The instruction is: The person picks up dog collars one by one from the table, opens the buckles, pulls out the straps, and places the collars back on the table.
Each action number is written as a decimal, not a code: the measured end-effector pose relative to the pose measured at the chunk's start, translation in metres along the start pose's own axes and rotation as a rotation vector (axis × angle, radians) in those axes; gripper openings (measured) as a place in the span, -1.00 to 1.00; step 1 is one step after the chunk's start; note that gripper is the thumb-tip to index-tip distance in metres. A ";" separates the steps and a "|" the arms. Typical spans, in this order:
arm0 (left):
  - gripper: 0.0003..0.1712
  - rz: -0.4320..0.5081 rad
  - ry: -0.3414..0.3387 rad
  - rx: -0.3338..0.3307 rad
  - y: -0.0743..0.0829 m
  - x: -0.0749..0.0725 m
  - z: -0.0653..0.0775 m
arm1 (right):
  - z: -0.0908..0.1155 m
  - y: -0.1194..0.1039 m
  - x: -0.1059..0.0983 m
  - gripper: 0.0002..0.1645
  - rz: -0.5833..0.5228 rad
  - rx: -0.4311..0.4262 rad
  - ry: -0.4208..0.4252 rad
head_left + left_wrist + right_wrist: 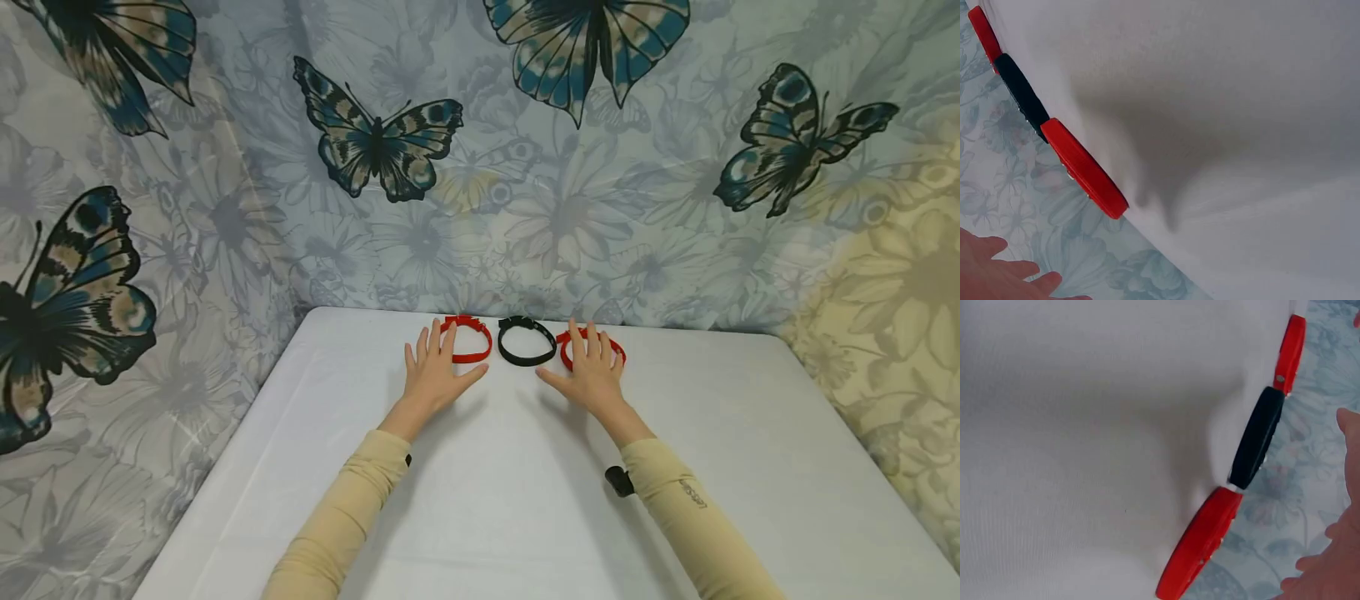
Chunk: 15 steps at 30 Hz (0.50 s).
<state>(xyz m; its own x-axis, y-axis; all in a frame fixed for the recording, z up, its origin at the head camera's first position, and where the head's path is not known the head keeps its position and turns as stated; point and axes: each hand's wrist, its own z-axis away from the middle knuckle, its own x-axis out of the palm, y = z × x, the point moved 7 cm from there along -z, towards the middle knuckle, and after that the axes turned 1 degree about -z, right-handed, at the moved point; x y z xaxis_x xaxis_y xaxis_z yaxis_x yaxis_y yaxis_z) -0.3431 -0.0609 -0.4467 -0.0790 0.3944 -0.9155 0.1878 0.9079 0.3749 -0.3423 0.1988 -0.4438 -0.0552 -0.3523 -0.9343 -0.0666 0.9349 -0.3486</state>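
Note:
Three looped, buckled collars stand in a row at the far side of the table: a left red collar (471,358) (1085,169), a black collar (527,361) (1021,94) (1257,437) and a right red collar (564,356) (1200,544). Small shiny studs dot their outer sides in the wrist views. With fingers spread, my left hand (432,372) (991,272) hovers in front of the left red collar and partly hides it. My right hand (595,375) (1335,562), fingers also spread, covers part of the right red collar in the head view. Neither hand holds anything.
A white cloth covers the table (495,500), and both hands cast shadows on it. Behind the collars rises a butterfly-patterned curtain (420,242), right along the table's far edge. A black wrist device (619,481) shows at the right sleeve.

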 end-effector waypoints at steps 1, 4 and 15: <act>0.15 0.020 0.012 0.001 -0.001 -0.001 0.001 | 0.001 -0.002 0.000 0.32 -0.018 -0.008 0.010; 0.13 0.085 0.033 0.004 -0.005 -0.002 0.004 | 0.004 -0.007 0.001 0.28 -0.075 -0.045 0.043; -0.05 0.371 0.099 -0.035 -0.019 -0.005 0.015 | 0.007 -0.015 0.011 0.04 -0.323 -0.087 0.046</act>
<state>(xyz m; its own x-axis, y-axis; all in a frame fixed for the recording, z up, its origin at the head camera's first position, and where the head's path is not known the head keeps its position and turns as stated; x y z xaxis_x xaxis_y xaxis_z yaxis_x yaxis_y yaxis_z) -0.3320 -0.0818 -0.4514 -0.1068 0.7074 -0.6987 0.1877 0.7044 0.6845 -0.3352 0.1811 -0.4491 -0.0619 -0.6334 -0.7714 -0.1731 0.7680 -0.6167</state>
